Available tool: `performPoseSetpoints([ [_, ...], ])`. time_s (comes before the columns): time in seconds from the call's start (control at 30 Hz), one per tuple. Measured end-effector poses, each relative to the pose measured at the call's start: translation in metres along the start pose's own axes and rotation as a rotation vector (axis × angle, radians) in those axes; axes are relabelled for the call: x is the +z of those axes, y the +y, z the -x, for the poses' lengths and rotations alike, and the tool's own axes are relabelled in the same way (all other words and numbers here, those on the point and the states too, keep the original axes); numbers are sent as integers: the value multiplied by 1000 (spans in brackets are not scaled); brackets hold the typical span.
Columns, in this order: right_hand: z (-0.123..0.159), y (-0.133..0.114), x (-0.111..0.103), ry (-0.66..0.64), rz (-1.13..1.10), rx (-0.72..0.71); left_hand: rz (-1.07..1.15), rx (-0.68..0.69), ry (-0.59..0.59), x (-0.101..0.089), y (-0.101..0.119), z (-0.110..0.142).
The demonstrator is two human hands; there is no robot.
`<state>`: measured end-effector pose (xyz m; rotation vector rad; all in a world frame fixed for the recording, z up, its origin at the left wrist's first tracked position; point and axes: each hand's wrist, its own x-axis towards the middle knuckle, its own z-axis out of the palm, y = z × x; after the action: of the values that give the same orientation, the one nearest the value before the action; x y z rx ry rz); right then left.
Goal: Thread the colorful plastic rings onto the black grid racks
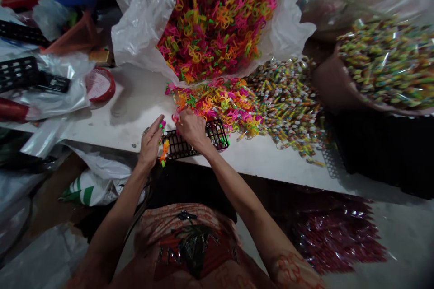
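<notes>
A small black plastic grid tray (pixel 217 134) lies at the front edge of the white table (pixel 135 104). My left hand (pixel 151 142) is at its left end, fingers closed round several neon plastic pieces (pixel 164 151) in orange, green and pink. My right hand (pixel 191 128) rests over the tray's middle, fingers curled at a pink piece (pixel 175 118) on the edge of the loose pile of neon plastic toys (pixel 220 101). Part of the tray is hidden under my right hand.
A big white plastic bag (pixel 142 31) full of the same neon pieces stands behind the pile. Small wrapped candies (pixel 288 104) spread to the right, with a bowl of more (pixel 389 63) beyond. Black trays (pixel 20 72), a red lid (pixel 100 85) and plastic bags sit on the left.
</notes>
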<state>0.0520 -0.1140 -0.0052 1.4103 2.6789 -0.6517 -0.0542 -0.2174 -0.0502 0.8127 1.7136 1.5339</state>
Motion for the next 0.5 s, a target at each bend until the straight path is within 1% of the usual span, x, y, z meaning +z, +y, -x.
performPoseSetpoints([
  [0.07,-4,1,-6,70,-20,43,2,2,7,0,-1,0],
  [0.1,-4,1,-7,70,-42,14,-5,7,7,1,-2,0],
  [0.13,-3,0,-4,34,-69,-54,-16,13,5,1,-3,0],
  [0.2,0,-2,6,-89,-111,-227,-45,27,1,1,-4,0],
  [0.27,3,-4,21,-178,-102,-337,-84,45,-5,0,-3,1],
  [0.3,4,-4,28,-186,-79,-355,-108,54,-7,0,-2,1],
  [0.4,5,-6,44,-144,14,-369,-168,74,-8,0,0,0],
  [0.5,2,-5,48,-120,62,-389,-195,75,-16,2,0,-1],
])
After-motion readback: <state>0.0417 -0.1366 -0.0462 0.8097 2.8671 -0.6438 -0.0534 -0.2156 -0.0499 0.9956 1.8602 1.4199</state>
